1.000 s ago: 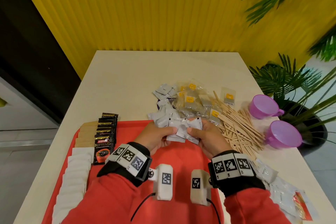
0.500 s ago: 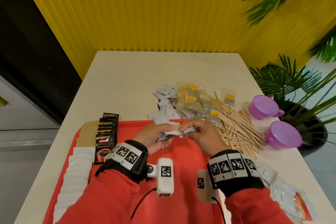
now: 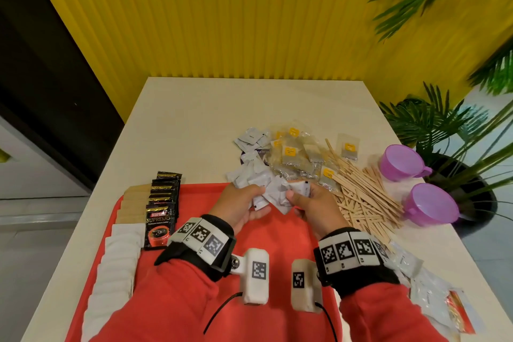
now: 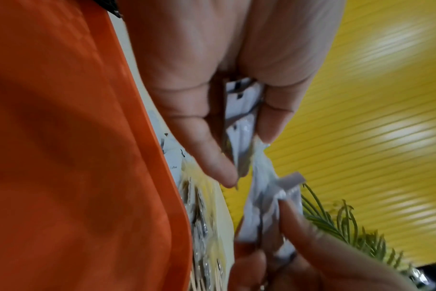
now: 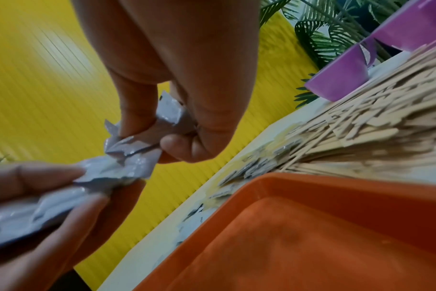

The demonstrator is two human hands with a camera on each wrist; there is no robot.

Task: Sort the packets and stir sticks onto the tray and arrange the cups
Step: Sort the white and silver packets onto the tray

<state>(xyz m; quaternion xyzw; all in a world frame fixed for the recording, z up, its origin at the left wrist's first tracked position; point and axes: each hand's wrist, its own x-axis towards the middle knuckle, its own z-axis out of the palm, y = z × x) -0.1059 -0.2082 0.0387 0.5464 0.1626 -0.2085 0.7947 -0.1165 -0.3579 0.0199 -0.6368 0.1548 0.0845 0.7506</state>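
Both hands hold a bunch of small white packets (image 3: 273, 196) above the far edge of the red tray (image 3: 280, 233). My left hand (image 3: 244, 203) pinches packets (image 4: 242, 110) between thumb and fingers. My right hand (image 3: 308, 200) pinches crumpled white packets (image 5: 147, 135) too. More white packets (image 3: 249, 175) and clear tea-bag packets (image 3: 294, 155) lie heaped beyond the tray. Wooden stir sticks (image 3: 363, 194) are piled to the right. Two purple cups (image 3: 402, 161) (image 3: 430, 204) stand at the right table edge.
On the tray's left side lie rows of black coffee sachets (image 3: 162, 203), brown packets (image 3: 133, 203) and white packets (image 3: 116, 264). Loose clear packets (image 3: 433, 297) lie at the near right of the table. Palm plants (image 3: 444, 125) stand beside the table's right edge.
The hands pressed the packets together into a flat stack half a second ago; now they hold them spread and crumpled, slightly farther toward the pile.
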